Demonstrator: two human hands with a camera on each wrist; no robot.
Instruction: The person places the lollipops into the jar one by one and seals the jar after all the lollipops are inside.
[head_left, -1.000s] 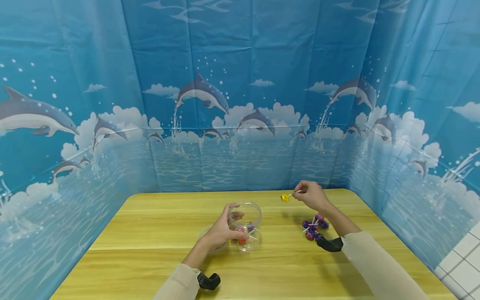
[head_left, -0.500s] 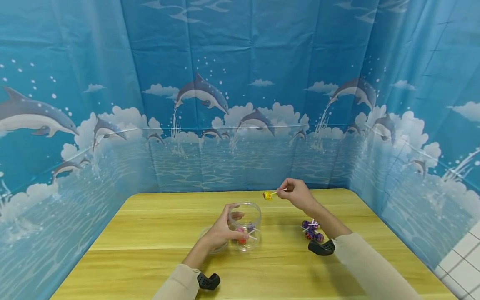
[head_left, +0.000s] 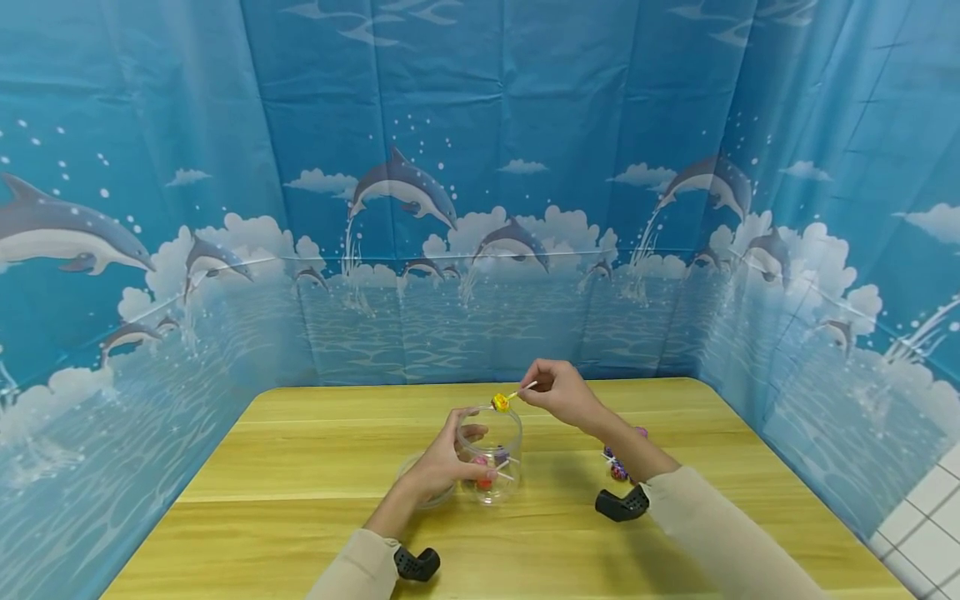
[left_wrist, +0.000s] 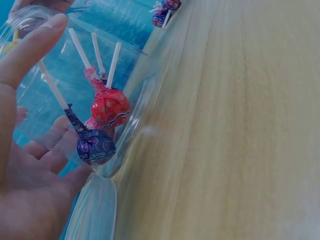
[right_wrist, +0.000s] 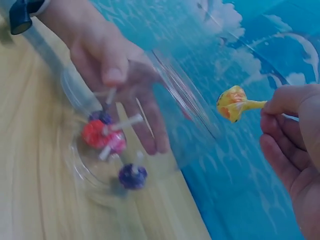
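Observation:
My left hand grips the side of a clear round jar, its thumb and fingers curled round the wall. Inside the jar, in the left wrist view, lie a red lollipop, a dark purple one and others partly hidden behind them. A yellow lollipop is pinched by its stick between the thumb and fingers of my right hand. Its wrapped head hangs at the jar's open rim, above the back edge; the right wrist view shows the yellow lollipop just outside the mouth.
A clear round lid lies on the wooden table, partly under my left hand and beside the jar. Several purple and pink lollipops lie in a pile at the right, partly hidden by my right forearm. A dolphin-print curtain surrounds the table's back and sides.
My right hand has moved left with the yellow lollipop, from above the right of the table to the jar's rim. My left hand and the jar have stayed in place.

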